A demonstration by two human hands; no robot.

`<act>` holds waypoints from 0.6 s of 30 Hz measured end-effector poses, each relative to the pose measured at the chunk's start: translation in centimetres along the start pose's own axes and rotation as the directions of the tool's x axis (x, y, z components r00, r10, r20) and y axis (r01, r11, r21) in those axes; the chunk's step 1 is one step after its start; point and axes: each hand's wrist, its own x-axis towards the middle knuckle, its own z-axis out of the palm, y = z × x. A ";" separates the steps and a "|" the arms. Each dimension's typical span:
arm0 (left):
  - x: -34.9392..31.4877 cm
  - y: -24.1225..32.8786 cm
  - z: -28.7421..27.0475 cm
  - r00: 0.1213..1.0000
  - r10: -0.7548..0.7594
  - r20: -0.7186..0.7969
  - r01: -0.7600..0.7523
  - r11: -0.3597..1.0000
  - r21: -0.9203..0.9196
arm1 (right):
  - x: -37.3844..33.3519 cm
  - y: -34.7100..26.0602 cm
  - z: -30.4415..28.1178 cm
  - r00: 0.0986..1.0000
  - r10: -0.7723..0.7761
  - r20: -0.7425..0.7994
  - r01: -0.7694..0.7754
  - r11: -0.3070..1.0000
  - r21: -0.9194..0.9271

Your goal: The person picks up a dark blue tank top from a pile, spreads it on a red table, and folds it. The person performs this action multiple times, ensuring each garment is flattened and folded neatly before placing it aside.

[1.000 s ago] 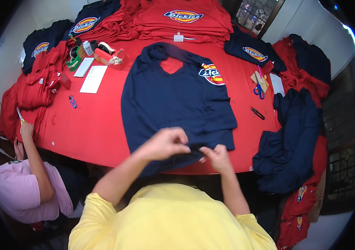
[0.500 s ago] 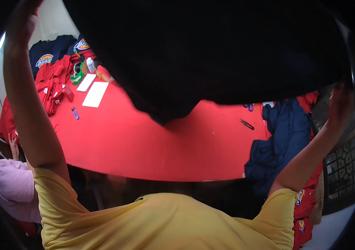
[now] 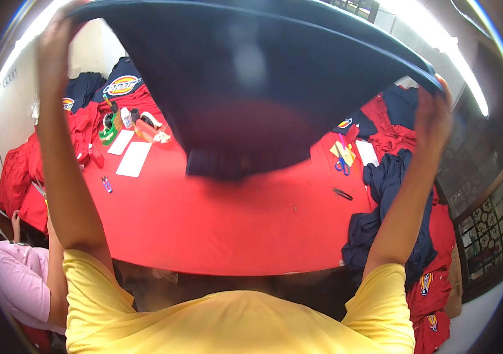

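Fingers point(image 3: 443, 87) of the right hand point(image 3: 436, 121) close on one corner of a navy garment point(image 3: 245, 65); the left hand point(image 3: 55, 50) grips the opposite corner, its fingers blurred. Stretched between them, the garment is held up over the table, its far end hanging lower; whether that end touches the surface I cannot tell.

Among the containers, a brownish holder with thin sticks upright in it stands beside a white bottle point(image 3: 126, 118), whose contents are hidden.

The red-covered table point(image 3: 204, 236) curves across the view, below pale walls and bright tube lights point(image 3: 437, 32); a patterned window grille point(image 3: 487, 227) is at right.

The navy garment hides the table's far middle. Around it are a co-worker in a pink shirt point(image 3: 18, 277), a navy heap point(image 3: 405, 183), white paper point(image 3: 134, 159), blue-handled scissors point(image 3: 342, 166) and dark snips point(image 3: 342, 193).
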 end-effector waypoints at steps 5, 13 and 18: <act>-14.7 4.0 -7.3 0.891 -0.100 0.443 0.070 0.994 0.084 | -13.1 -4.8 -3.5 0.912 0.396 0.109 -0.406 0.908 0.102; -27.0 8.3 -11.8 0.093 -0.559 0.824 0.896 0.407 0.175 | -26.2 -7.3 -10.3 0.390 0.864 0.317 -0.879 0.452 -0.152; -33.0 -3.7 -4.3 0.060 -0.769 0.636 0.701 0.486 0.521 | -28.6 6.4 -8.8 0.221 0.974 0.059 -0.690 0.199 -0.696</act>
